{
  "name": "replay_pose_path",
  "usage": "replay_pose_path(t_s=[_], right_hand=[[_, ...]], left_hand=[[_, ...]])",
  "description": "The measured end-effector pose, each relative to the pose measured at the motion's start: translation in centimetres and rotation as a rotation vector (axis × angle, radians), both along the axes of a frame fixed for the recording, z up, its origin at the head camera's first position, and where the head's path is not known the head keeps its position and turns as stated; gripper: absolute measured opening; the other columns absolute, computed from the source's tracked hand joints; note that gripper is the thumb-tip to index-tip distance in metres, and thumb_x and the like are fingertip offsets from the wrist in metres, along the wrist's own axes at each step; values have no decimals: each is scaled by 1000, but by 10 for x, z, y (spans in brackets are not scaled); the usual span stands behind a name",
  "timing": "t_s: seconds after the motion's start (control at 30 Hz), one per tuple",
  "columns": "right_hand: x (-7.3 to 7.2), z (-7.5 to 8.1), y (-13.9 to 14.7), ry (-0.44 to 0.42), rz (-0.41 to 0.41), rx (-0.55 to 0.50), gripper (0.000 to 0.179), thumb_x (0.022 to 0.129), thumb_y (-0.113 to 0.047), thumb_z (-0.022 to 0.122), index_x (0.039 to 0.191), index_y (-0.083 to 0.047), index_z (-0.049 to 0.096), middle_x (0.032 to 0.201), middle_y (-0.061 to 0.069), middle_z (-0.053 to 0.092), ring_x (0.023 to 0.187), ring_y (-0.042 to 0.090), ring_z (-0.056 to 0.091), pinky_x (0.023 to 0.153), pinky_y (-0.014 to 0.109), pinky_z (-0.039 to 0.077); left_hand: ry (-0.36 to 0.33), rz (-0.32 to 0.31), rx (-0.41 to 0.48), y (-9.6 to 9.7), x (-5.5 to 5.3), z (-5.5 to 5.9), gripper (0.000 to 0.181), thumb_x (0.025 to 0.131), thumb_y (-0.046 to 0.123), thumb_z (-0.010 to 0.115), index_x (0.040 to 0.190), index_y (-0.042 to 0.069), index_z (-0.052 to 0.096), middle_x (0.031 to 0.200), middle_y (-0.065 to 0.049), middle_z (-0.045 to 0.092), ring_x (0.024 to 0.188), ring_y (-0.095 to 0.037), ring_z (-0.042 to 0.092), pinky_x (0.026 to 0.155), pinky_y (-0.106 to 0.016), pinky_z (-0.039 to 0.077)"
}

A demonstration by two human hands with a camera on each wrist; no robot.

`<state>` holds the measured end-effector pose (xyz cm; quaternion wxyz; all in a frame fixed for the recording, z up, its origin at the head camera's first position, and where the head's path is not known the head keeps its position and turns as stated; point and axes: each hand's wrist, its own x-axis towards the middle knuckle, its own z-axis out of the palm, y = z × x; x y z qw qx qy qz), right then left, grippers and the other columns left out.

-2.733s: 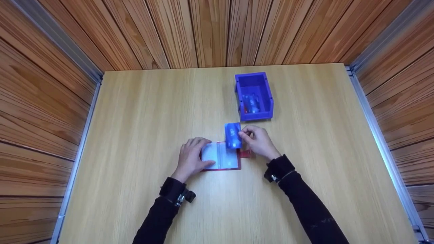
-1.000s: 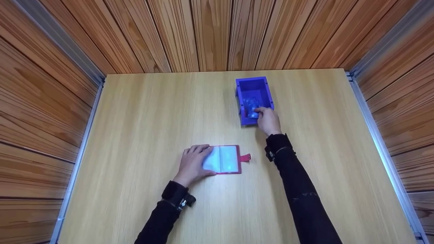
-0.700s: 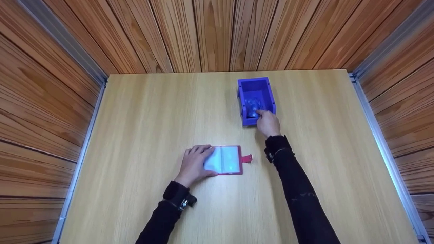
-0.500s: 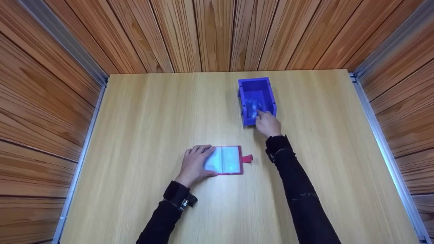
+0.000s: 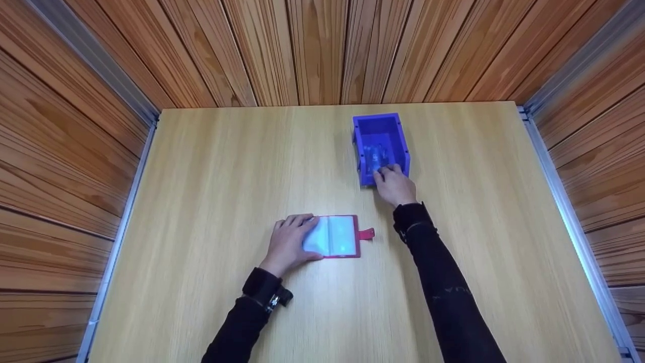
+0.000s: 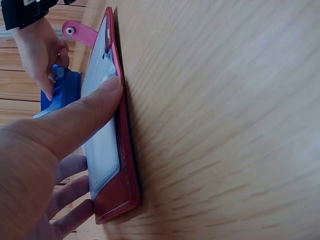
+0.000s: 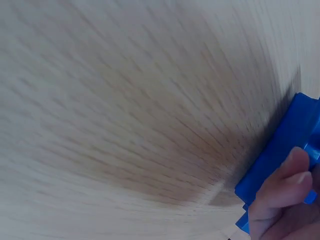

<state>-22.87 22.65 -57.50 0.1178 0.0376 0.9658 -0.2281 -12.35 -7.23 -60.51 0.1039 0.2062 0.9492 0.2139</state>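
A small red card holder (image 5: pixel 341 235) with clear sleeves lies spread open on the table. My left hand (image 5: pixel 287 245) grips its left part, thumb at the near edge and fingers at the far edge. In the left wrist view the thumb (image 6: pixel 95 107) presses on the sleeve by the red border. My right hand (image 5: pixel 396 185) reaches over the low front of a blue bin (image 5: pixel 356 132), fingers bent inside. Shiny blue cards (image 5: pixel 373 153) lie in the bin. In the right wrist view the fingertips sit close by the bin's wall; I cannot tell whether they hold a card.
The holder's red snap strap (image 5: pixel 367 234) sticks out to the right. Wood-plank walls (image 5: pixel 317 50) rise behind the table (image 5: pixel 227 161) and along both sides, with metal rails (image 5: pixel 569 232) at the side edges.
Earlier my right hand held a blue card over the holder; it then moved up to the bin, where its fingers have since shifted and spread. The left hand stays on the holder.
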Motion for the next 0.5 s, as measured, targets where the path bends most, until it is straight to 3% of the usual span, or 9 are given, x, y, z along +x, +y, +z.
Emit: replay_pose_path(t_s=[0.17, 0.3, 0.4, 0.5], right_hand=[[3, -1, 2, 41, -16, -23, 55, 111, -37, 41, 148, 2, 52, 153, 25, 45, 131, 47, 57, 107, 58, 46], [10, -1, 1, 167, -14, -77, 49, 108, -30, 53, 147, -1, 55, 149, 21, 51, 121, 43, 64, 100, 54, 51], [18, 0, -3, 299, 22, -98, 43, 105, -24, 60, 144, -6, 60, 142, 16, 56, 94, 35, 70, 81, 48, 55], [28, 1, -10, 398, 95, -94, 38, 102, -21, 65, 138, -9, 65, 130, 12, 60, 71, 26, 62, 64, 41, 51]], left_hand=[[-1, -2, 11, 3, 0, -2, 93, 74, 51, 90, 153, 19, 52, 155, -5, 51, 144, -31, 45, 114, -57, 34], [18, -11, 22, 2, 1, -2, 93, 73, 51, 90, 152, 17, 54, 154, -6, 53, 142, -31, 46, 113, -57, 35], [26, -15, 10, 1, 2, -2, 93, 74, 52, 90, 152, 17, 54, 153, -6, 53, 142, -32, 46, 112, -57, 36], [22, -10, -16, 0, 1, 0, 93, 74, 53, 89, 153, 18, 53, 155, -5, 52, 143, -31, 46, 113, -57, 36]])
